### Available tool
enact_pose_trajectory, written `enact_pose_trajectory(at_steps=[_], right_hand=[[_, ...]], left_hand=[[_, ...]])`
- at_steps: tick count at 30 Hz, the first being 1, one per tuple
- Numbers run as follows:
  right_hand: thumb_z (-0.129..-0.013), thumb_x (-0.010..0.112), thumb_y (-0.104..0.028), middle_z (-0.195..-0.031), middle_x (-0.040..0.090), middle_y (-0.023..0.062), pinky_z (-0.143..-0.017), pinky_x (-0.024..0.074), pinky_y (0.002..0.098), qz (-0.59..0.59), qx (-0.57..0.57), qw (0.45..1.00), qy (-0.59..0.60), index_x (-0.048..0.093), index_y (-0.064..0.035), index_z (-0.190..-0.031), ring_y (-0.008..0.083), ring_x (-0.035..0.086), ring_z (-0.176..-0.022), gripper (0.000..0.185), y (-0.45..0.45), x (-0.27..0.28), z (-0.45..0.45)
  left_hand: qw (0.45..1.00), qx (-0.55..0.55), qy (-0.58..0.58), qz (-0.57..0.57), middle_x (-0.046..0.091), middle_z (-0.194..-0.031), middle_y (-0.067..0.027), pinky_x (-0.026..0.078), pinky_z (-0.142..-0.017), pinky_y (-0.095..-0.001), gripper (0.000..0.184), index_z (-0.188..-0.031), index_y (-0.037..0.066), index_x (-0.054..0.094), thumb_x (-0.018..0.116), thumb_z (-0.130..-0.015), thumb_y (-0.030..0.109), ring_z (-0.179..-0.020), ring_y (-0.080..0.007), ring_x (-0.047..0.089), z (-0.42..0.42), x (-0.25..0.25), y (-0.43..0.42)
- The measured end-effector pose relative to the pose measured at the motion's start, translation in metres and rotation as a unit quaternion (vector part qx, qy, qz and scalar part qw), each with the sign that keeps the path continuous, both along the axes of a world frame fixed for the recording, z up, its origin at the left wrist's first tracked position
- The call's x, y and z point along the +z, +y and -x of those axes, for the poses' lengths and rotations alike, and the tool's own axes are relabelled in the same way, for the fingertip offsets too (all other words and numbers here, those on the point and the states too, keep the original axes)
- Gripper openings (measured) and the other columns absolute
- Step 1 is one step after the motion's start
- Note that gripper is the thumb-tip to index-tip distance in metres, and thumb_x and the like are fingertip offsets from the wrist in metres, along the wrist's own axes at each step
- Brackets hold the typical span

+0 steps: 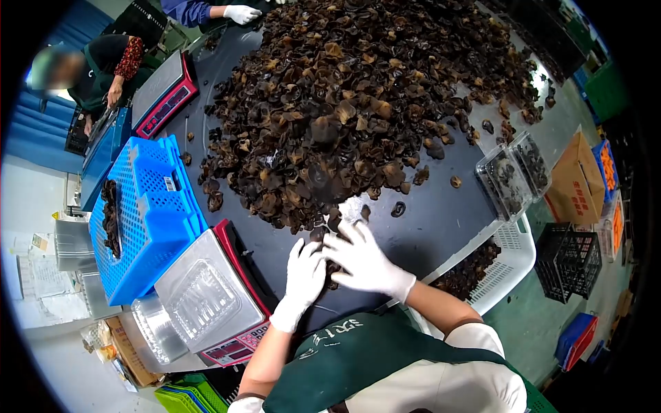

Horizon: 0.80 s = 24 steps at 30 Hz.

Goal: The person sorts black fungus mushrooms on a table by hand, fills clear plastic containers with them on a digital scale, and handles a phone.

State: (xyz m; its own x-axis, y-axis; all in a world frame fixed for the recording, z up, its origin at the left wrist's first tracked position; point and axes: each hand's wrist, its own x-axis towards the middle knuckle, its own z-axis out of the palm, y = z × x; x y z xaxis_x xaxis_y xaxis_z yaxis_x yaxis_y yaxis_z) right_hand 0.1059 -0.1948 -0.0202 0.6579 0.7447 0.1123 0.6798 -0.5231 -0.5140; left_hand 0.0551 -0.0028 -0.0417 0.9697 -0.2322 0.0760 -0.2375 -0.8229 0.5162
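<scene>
A big heap of dark brown wood ear mushrooms (323, 103) spreads over the dark grey table (427, 227). At its near edge, my left hand (306, 275) in a white glove lies with its fingers stretched forward beside a few mushrooms. My right hand (365, 263), also gloved in white, has its fingers spread over some of these pieces. The two hands almost meet, and mushrooms show between and just below them. What lies under the palms is hidden.
On my left, a scale (237, 347) bears a clear plastic box (206, 296), near a blue crate (148, 227). Clear boxes (506, 182) with mushrooms stand right, above a white basket (513, 255). A second scale (165, 96), a co-worker (103, 69) and another person's gloved hand (241, 14) are farther off.
</scene>
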Motion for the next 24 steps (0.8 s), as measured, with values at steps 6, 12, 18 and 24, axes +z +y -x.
enact_pose_trajectory(at_steps=[6, 12, 18, 24], right_hand=[[-0.076, 0.067, -0.027, -0.11, 0.064, 0.0046, -0.098, 0.0362, 0.0489, -0.156, 0.105, 0.982, 0.016, 0.068, -0.0106, -0.101, 0.0259, 0.053, -0.112, 0.03, -0.015, 0.006, 0.032], [-0.072, 0.068, -0.022, -0.121, 0.056, 0.0135, -0.098, 0.036, 0.0478, -0.089, -0.226, 0.968, -0.06, 0.063, -0.0084, -0.111, 0.0368, 0.047, -0.115, 0.041, -0.025, 0.002, -0.009], [-0.073, 0.066, -0.03, -0.12, 0.055, 0.0133, -0.099, 0.0342, 0.0495, -0.08, -0.018, 0.997, -0.01, 0.063, -0.0087, -0.108, 0.0369, 0.045, -0.117, 0.041, -0.004, -0.009, 0.033], [-0.07, 0.069, -0.022, -0.103, 0.061, 0.0062, -0.092, 0.0401, 0.0423, -0.196, 0.105, 0.975, 0.004, 0.066, -0.0112, -0.087, 0.0247, 0.054, -0.103, 0.02, 0.008, -0.003, 0.041]], left_hand=[[0.983, 0.108, 0.038, 0.145, 0.058, -0.112, -0.0126, 0.038, -0.1, -0.0427, 0.009, -0.082, 0.008, 0.066, 0.06, -0.077, 0.003, -0.114, -0.0338, 0.049, 0.055, 0.021, 0.013], [0.958, 0.233, 0.043, 0.162, 0.049, -0.13, -0.017, 0.034, -0.105, -0.0393, 0.033, -0.113, 0.009, 0.063, 0.057, -0.081, 0.004, -0.121, -0.0327, 0.045, 0.03, 0.011, 0.007], [0.991, 0.132, 0.001, 0.011, 0.035, -0.143, -0.0221, 0.028, -0.109, -0.0484, 0.053, -0.135, 0.016, 0.049, 0.056, -0.083, 0.013, -0.129, -0.0434, 0.035, 0.001, -0.004, 0.0], [0.992, 0.054, 0.037, 0.108, 0.058, -0.107, -0.0127, 0.04, -0.096, -0.0436, 0.018, -0.087, 0.01, 0.067, 0.056, -0.073, 0.004, -0.107, -0.0339, 0.051, 0.024, 0.001, 0.008]])
